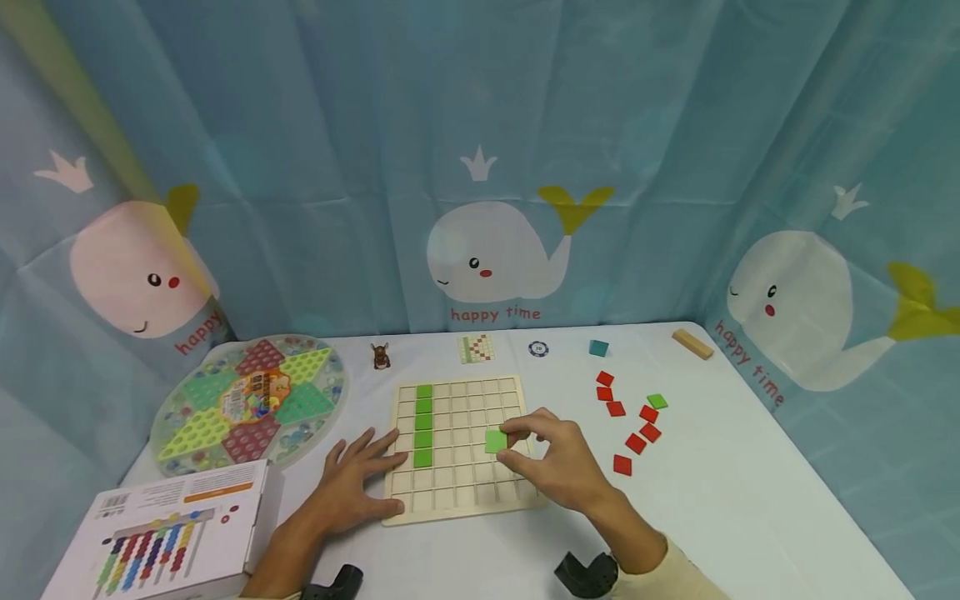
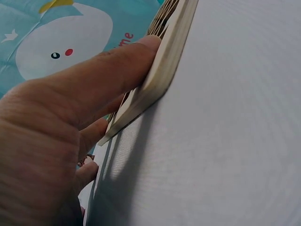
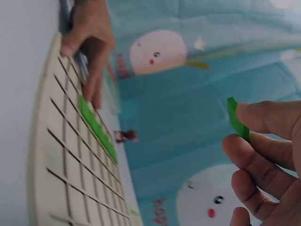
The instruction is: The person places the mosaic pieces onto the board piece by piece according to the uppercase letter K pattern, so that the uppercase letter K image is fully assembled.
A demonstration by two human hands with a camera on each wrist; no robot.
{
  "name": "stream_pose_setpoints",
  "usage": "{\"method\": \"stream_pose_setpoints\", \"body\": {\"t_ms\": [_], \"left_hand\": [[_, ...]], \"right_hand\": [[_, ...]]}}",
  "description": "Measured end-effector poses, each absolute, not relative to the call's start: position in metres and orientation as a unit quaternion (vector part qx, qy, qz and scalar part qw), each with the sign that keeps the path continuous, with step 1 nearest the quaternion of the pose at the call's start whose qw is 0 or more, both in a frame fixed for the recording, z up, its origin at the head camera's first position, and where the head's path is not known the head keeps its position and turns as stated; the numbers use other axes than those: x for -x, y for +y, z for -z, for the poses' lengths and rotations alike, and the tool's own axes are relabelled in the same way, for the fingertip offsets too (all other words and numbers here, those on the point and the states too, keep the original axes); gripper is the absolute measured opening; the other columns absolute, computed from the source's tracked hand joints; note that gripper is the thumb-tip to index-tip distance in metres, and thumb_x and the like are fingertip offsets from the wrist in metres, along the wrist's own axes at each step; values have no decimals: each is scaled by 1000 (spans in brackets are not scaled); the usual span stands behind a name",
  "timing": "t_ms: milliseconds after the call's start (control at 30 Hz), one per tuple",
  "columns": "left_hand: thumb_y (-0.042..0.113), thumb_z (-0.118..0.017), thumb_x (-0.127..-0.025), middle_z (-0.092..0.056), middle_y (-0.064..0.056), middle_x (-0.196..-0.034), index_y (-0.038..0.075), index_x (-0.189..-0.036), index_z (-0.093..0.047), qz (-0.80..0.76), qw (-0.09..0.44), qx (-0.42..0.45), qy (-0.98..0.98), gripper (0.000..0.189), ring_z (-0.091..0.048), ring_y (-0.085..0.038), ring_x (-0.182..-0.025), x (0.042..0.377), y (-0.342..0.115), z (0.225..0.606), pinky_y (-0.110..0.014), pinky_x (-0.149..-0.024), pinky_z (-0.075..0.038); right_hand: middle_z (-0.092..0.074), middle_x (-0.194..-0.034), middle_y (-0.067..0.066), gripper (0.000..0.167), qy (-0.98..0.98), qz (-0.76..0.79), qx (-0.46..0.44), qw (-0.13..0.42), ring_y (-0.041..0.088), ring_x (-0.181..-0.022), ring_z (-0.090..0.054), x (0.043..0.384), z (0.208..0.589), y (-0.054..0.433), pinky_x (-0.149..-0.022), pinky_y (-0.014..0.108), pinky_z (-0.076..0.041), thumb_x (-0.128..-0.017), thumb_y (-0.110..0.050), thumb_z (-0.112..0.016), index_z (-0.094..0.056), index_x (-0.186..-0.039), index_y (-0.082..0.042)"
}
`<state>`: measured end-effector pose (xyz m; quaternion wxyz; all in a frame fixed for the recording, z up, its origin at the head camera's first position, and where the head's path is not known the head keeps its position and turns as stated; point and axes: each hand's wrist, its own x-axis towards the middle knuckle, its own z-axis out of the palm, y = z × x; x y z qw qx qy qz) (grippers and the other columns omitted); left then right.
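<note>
A light wooden grid board (image 1: 465, 504) lies on the white table, with a column of several green square tiles (image 1: 423, 437) set in its cells near the left side. My left hand (image 1: 348, 487) rests at the board's left edge, fingers spread, the thumb on the near left corner; in the left wrist view the thumb (image 2: 117, 66) lies along the wooden rim. Between thumb and fingertips my right hand (image 1: 558, 458) pinches one green tile (image 1: 495, 441), held above the right part of the board. The right wrist view shows this tile (image 3: 237, 118) raised off the board.
Several red tiles (image 1: 636, 443) and a green tile (image 1: 657, 401) lie loose to the right. Behind the board are a small brown figurine (image 1: 381, 357), a pattern card (image 1: 477, 348), a chip (image 1: 538, 349), a teal block (image 1: 598, 347) and a wooden block (image 1: 692, 343). A round game board (image 1: 300, 400) and a box (image 1: 172, 525) stand left.
</note>
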<state>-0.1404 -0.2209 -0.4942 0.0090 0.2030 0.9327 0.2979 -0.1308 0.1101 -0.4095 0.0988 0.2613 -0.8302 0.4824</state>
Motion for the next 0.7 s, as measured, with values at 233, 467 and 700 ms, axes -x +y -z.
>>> {"method": "stream_pose_setpoints", "body": {"t_ms": [233, 467, 700], "left_hand": [[58, -78, -69, -41, -6, -149, 14, -127, -66, -299, 0, -205, 932, 73, -21, -42, -139, 140, -221, 495, -67, -104, -1], [59, -77, -70, -41, -5, -149, 15, -127, -66, -293, -2, -207, 934, 73, -21, -42, -139, 141, -220, 495, -67, -104, -1], [59, -76, -70, -41, -6, -149, 14, -127, -66, -292, -1, -211, 933, 73, -21, -42, -139, 140, -222, 495, -67, -103, -2]], "right_hand": [[-64, -85, -19, 27, -832, -488, -257, 58, 13, -88, -59, 137, 426, 81, -77, 46, -45, -79, -15, -81, -73, -105, -14], [-65, -83, -16, 23, -842, -471, -260, 30, 16, -87, -59, 144, 442, 56, -75, 40, -48, -79, -15, -80, -73, -102, -14], [-63, -83, -14, 22, -851, -449, -273, -1, 10, -84, -56, 148, 462, 36, -75, 25, -47, -79, -16, -79, -74, -99, -11]]}}
